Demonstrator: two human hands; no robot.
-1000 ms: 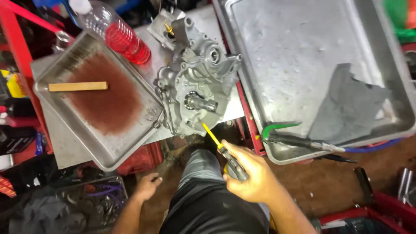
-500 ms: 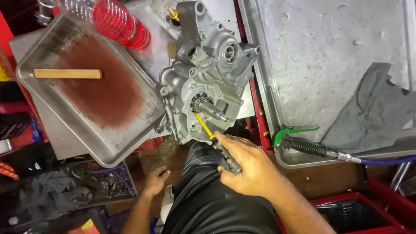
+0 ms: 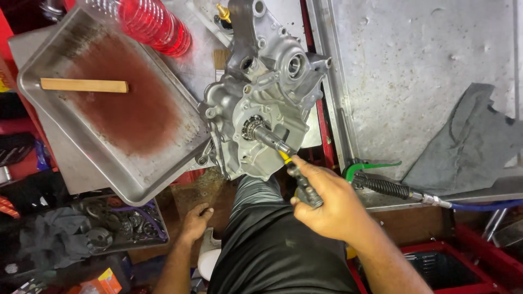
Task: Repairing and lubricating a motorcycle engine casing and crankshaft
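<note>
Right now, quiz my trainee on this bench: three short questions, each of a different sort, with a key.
1. True or false: the right hand holds a yellow-tipped tool against the shaft of the grey engine casing.
2. What lies in the stained metal tray? A) a wooden stick B) a hammer C) a glove
3. Fill in: the left hand rests low beside the person's ____, holding nothing.

Key: 1 true. 2 A, the wooden stick. 3 leg.
</note>
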